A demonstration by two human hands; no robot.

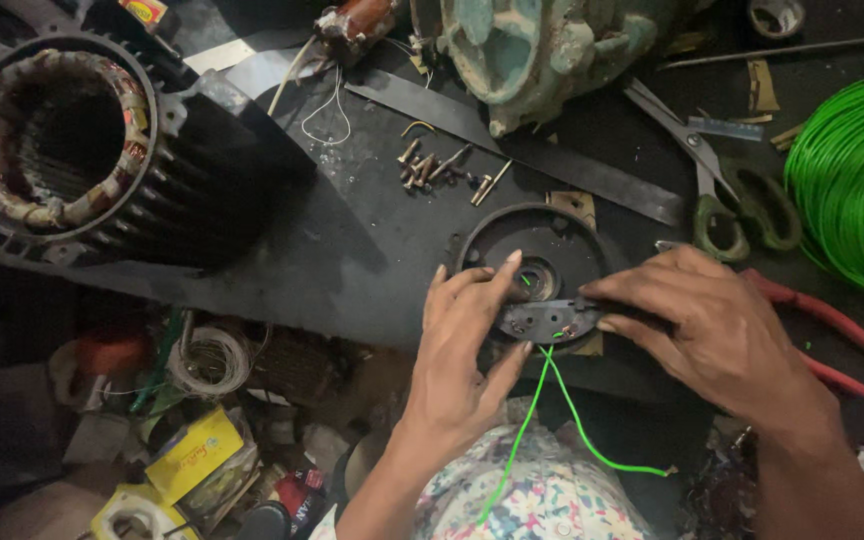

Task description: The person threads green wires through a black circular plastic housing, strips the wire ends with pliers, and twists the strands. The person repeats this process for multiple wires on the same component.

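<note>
- Your left hand point(464, 345) and right hand point(704, 325) pinch a small dark terminal block point(549, 320) from its two ends, fingers curled onto it, thumbs beneath.
- The block sits at the near edge of a round black end cover point(512, 238), which lies flat on the dark workbench point(372, 240).
- Two thin green wires point(552, 400) hang from the block down toward your lap; a tug on them could, I judge, pull them out of their holes.
- If your grip slips, the block may tip off the cover's edge, since only your fingertips steady it.
- Red-handled pliers point(832, 320) lie just beside your right wrist; a sweep of that arm would likely knock them.
- Scissors point(722, 190) lie beyond your right hand, blades pointing away, near the green wire coil point(852, 170).
- Loose bolts point(442, 165) lie scattered beyond the cover and could roll if the bench is jarred.
- The wound stator point(62, 140) stands well apart on the left, out of the way.
</note>
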